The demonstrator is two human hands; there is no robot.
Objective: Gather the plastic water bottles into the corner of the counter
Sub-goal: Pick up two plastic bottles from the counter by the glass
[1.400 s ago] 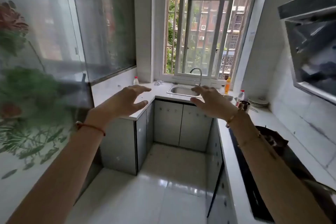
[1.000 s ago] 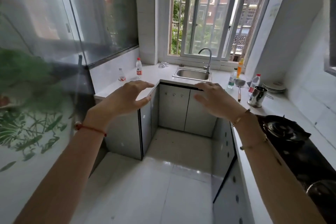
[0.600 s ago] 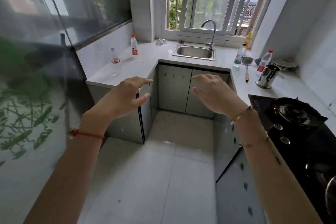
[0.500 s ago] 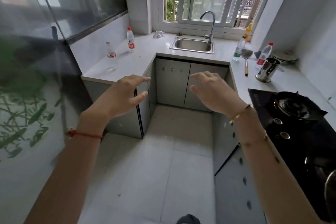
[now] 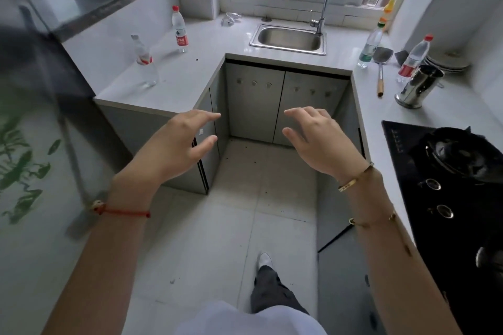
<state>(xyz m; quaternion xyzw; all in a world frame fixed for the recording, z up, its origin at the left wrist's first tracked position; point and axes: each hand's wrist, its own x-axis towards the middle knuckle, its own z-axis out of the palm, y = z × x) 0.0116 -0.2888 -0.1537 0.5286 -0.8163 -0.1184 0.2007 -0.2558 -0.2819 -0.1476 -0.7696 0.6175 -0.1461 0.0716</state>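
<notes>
Both hands held out over the floor, palms down, in the gap of a U-shaped tabletop (image 5: 190, 73). Left hand (image 5: 177, 144): fingers (image 5: 209, 116) spread and empty, touching nothing. Right hand (image 5: 318, 141): the same, loosely splayed, holding nothing. A red cord sits on the left wrist, gold bracelets on the right.

Four plastic water bottles, all upright, in two pairs well apart:
- Left arm of the tabletop: red-capped bottle (image 5: 179, 31) near the back wall; a second bottle with a red label (image 5: 145, 62), blurred, nearer the front edge.
- Right side: green-labelled bottle (image 5: 370, 46) just right of the sink (image 5: 288, 39); another red-capped bottle (image 5: 412, 61) farther right, just beside a steel cup (image 5: 416, 87).

A spatula (image 5: 381, 68) lies between the two right-hand bottles. Stacked plates (image 5: 449, 62) sit behind the cup. A black hob (image 5: 446, 185) fills the near right. A crumpled clear wrapper (image 5: 230, 18) lies in the back corner left of the sink. One shoe (image 5: 264, 260) is on the floor below.
</notes>
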